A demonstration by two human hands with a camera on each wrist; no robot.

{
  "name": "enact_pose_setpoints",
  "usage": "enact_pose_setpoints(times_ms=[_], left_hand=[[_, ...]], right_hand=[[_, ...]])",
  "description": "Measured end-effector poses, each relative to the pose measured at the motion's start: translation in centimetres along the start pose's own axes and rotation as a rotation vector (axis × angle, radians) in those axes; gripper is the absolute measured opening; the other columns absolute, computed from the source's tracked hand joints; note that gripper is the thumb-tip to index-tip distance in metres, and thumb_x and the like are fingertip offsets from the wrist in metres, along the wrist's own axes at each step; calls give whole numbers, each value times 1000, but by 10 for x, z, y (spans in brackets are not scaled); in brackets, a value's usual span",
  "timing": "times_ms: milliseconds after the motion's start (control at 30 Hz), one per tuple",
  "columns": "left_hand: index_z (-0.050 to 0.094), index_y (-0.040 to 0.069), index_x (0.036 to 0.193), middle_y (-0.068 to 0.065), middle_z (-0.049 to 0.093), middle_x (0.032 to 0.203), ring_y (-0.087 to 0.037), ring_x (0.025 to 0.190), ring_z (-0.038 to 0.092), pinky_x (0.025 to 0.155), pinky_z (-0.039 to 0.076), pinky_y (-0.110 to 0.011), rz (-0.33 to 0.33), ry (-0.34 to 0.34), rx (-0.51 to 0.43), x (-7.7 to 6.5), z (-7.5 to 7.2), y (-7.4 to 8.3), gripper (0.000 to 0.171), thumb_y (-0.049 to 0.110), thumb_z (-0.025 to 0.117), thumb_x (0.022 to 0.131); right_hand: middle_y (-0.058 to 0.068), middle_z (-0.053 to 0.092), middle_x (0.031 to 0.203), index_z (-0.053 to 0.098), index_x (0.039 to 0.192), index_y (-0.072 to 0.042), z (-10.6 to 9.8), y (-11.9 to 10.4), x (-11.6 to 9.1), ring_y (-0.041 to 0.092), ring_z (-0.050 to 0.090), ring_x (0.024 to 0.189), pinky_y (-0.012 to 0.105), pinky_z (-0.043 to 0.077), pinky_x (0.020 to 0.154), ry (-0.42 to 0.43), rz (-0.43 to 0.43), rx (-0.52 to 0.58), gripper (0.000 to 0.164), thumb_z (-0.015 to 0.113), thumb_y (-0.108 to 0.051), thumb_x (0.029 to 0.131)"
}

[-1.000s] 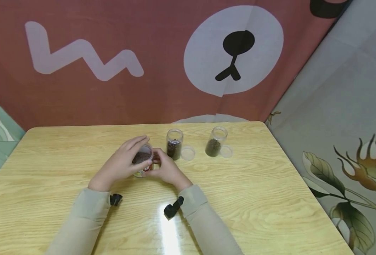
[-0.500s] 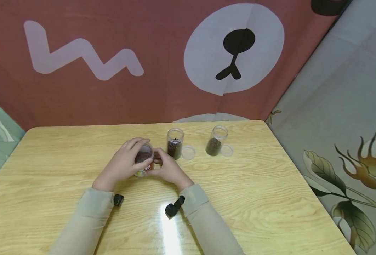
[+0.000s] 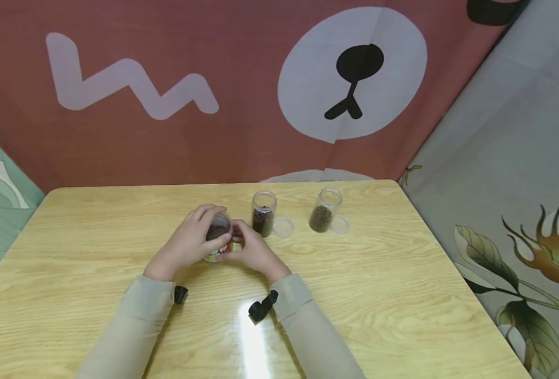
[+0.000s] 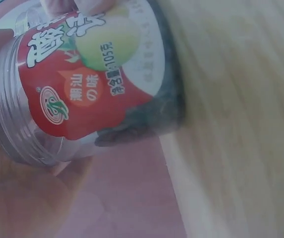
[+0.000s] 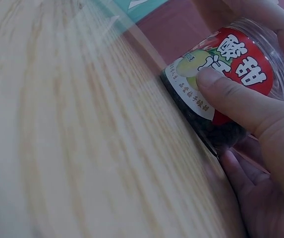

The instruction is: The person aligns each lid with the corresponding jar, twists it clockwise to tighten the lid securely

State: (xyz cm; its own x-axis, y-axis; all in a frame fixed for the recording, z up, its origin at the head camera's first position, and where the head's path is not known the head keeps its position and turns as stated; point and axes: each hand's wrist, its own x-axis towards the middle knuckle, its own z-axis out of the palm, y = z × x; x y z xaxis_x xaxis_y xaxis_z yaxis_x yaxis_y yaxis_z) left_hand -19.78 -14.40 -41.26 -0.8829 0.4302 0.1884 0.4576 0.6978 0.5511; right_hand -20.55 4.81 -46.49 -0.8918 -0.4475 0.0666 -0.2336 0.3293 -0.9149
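Both hands are around a clear plastic jar (image 3: pixel 219 227) that stands on the table left of two others. Dark contents show inside it. A red and white label with a green fruit faces the left wrist view, where the jar's ridged neck (image 4: pixel 13 104) also shows. My left hand (image 3: pixel 187 242) holds the jar at its top, thumb in front and fingers behind. Lower down, my right hand (image 3: pixel 253 252) grips the side; in the right wrist view its thumb (image 5: pixel 226 91) lies across the label. Whether a lid sits on this jar I cannot tell.
Two clear jars without lids, a nearer one (image 3: pixel 262 218) and one farther right (image 3: pixel 322 213), hold dark pieces. Beside each lies a clear round lid (image 3: pixel 283 227). A patterned cloth (image 3: pixel 241 147) hangs behind the wooden table (image 3: pixel 379 295).
The left wrist and forearm have shifted slightly to the right. Both hands keep hold of the jar, which has barely moved. The head view has shifted a little.
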Motion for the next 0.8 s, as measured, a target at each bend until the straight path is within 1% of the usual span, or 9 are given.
enact_pose_setpoints(times_ms=[167,333,500,667,800], left_hand=[[45,6,148,-21,46,146,-45,129,48,103,42,-62,-20,8,-6,3,2,-2,62,40,63,99],[44,8,149,-20,44,147,-45,127,50,101,44,-63,-22,5,-13,3,4,-4,63,40,64,98],[42,11,151,-18,42,148,-45,127,51,99,45,-63,-10,-8,-42,-1,5,-6,64,37,67,98],[41,9,153,-17,41,150,-44,129,50,100,45,-63,17,-24,-70,-3,5,-8,68,36,69,97],[39,9,155,-17,38,153,-44,129,51,100,47,-62,29,-51,-86,-2,3,-9,71,37,70,97]], right_hand=[[5,57,139,47,145,-10,-2,0,4,16,58,125,21,45,105,-8,-14,2,75,87,-12,82],[5,57,138,46,146,-10,-3,0,4,14,55,127,21,44,106,-13,-15,1,76,87,-11,82],[3,57,138,47,146,-12,-2,4,3,12,55,127,21,44,106,-23,-17,-4,74,86,-13,83],[2,57,139,48,145,-13,-1,6,2,11,55,127,21,45,105,-11,-36,-15,74,87,-14,82],[2,56,141,48,145,-13,-2,5,1,11,55,127,21,44,105,-9,-33,-11,74,87,-14,82]])
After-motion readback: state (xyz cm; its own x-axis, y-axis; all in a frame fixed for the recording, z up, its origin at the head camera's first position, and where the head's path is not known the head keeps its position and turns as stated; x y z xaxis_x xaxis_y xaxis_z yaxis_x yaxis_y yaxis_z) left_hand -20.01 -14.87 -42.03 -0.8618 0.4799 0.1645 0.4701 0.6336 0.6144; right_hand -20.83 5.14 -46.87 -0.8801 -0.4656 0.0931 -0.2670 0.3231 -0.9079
